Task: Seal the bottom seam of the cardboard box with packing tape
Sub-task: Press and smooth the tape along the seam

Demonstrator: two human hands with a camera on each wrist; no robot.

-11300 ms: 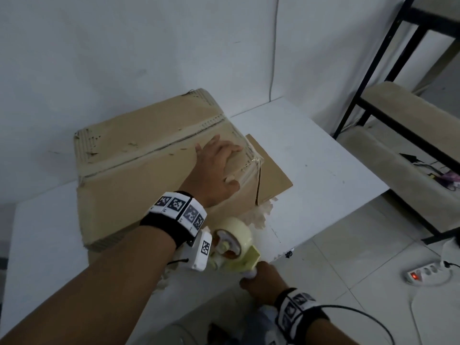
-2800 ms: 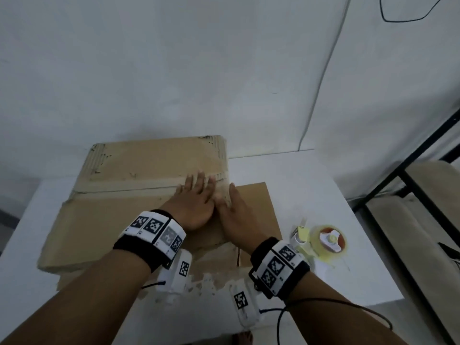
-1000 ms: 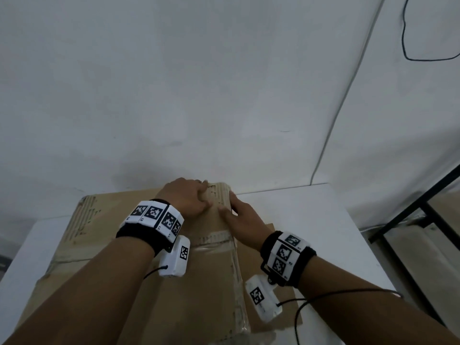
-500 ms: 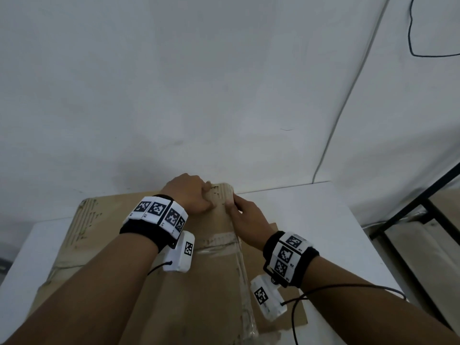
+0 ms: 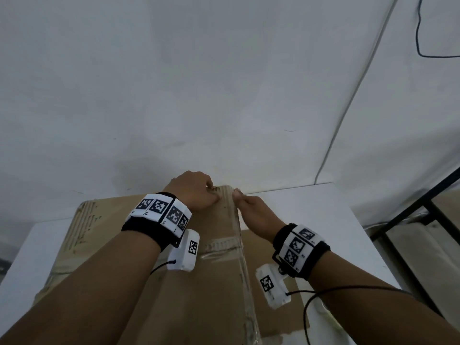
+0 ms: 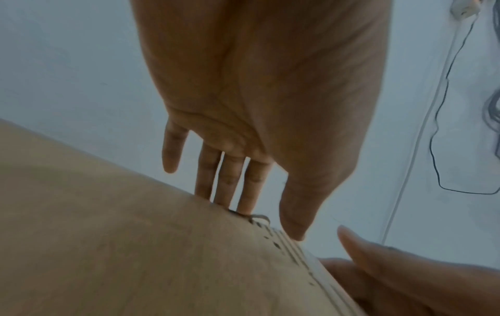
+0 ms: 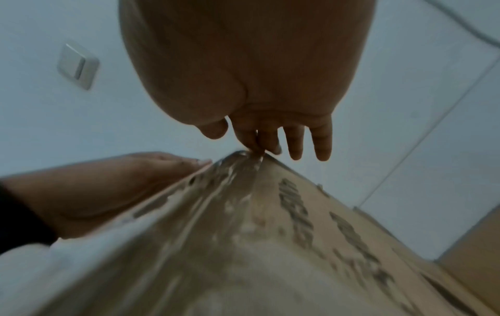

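Cardboard box [image 5: 189, 290] far corner: left hand [image 5: 194, 190] fingers extended, pressing top; right hand [image 5: 256, 215] fingertips flattening packing tape [image 7: 232, 192] running near-to-far.

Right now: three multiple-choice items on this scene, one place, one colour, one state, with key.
1. Where on the cardboard box do the left hand and right hand meet? A far right corner B near left corner C underneath
2. The tape along its edge is: A clear B red C black
3. The left hand's fingers are: A fisted B straight C round a dispenser
A: head view shows both at that corner. A: glossy, see-through film. B: left wrist view shows them extended.
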